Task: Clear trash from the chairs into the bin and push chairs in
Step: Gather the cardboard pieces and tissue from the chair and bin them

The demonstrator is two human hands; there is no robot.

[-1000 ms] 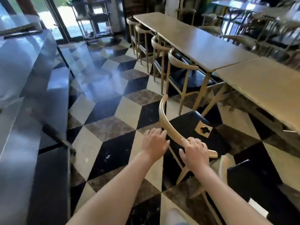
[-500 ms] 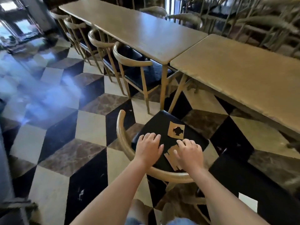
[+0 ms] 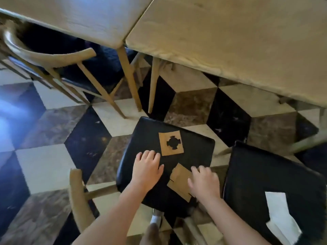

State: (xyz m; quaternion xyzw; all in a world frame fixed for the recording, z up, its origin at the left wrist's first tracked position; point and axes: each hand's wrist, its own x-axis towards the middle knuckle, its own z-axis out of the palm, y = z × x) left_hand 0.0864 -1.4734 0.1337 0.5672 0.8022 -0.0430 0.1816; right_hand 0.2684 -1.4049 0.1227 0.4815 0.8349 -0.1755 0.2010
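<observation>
While the left hand (image 3: 147, 168) lies open on the seat (image 3: 141, 138), the right hand (image 3: 203, 183), fingers spread, presses the cardboard scrap (image 3: 180, 181)

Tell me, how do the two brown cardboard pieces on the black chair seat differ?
The far brown cardboard square has a cross-shaped hole cut through its middle; the near brown cardboard piece shows none. The far one lies untouched just beyond the left hand, while the right hand rests on the near one's edge. Both lie flat on the black chair seat.
</observation>
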